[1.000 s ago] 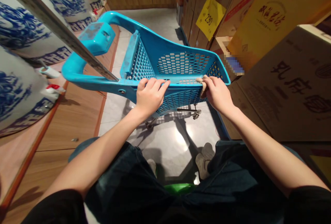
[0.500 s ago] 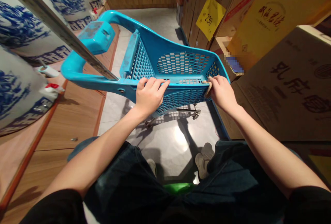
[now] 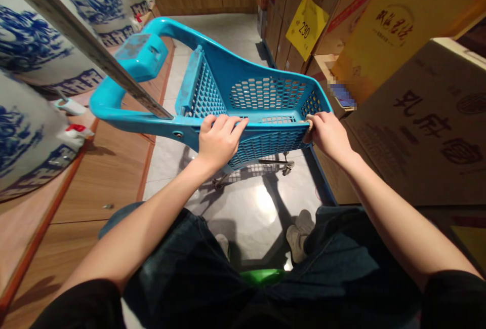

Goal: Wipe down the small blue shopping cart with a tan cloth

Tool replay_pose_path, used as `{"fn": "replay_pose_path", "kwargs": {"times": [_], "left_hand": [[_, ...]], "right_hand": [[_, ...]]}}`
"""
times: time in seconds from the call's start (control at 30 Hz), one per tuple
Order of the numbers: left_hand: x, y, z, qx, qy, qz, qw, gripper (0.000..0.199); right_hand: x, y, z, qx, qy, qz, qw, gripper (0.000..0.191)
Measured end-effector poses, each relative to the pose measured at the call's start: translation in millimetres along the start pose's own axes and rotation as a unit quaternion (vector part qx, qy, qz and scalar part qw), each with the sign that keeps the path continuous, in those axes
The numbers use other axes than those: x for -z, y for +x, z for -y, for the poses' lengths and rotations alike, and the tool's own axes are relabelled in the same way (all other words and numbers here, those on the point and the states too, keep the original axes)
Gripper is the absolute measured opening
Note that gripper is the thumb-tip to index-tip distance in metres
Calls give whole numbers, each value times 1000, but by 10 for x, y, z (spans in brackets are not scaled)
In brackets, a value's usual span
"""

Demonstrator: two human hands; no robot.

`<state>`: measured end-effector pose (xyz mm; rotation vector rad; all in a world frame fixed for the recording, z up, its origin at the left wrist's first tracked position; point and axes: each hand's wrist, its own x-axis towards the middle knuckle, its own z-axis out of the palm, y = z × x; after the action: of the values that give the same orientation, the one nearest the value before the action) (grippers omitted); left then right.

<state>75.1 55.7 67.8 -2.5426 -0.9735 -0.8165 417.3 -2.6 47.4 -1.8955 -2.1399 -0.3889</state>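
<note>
Head view: the left hand (image 3: 220, 141) and right hand (image 3: 328, 134) have their grips clamped on the near rim of a blue plastic shopping cart (image 3: 212, 53) (a tan scrap (image 3: 309, 126) sits, half hidden, under the right fingers). Grey tile floor (image 3: 228, 30) runs ahead, open, between blue-and-white porcelain jars (image 3: 34, 35) and cardboard cartons (image 3: 413, 121) — Chinese characters on them; a yellow tag (image 3: 306, 28) reads 230.

right hand (image 3: 329, 136) | slid right along cart rim (image 3: 273, 127) | tan object (image 3: 309, 125) mostly hidden
</note>
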Motion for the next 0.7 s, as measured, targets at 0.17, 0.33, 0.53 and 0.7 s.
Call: {"fn": "replay_pose_path", "kwargs": {"times": [0.17, 0.33, 0.53, 0.7], "left_hand": [[6, -11, 40, -10, 20, -5, 1000, 40], [0, -9, 49, -8, 5, -3, 1000, 40], [-4, -6, 40, 2, -15, 4, 1000, 42], [41, -27, 120, -35, 37, -8, 999, 41]], "right_hand": [[37, -40, -53, 24, 42, 9, 999, 39], [-31, -44, -502, -7, 11, 38, 999, 24], [-34, -49, -224, -6, 74, 6, 997, 31], [25, -75, -183, 62, 107, 10, 992, 39]]}}
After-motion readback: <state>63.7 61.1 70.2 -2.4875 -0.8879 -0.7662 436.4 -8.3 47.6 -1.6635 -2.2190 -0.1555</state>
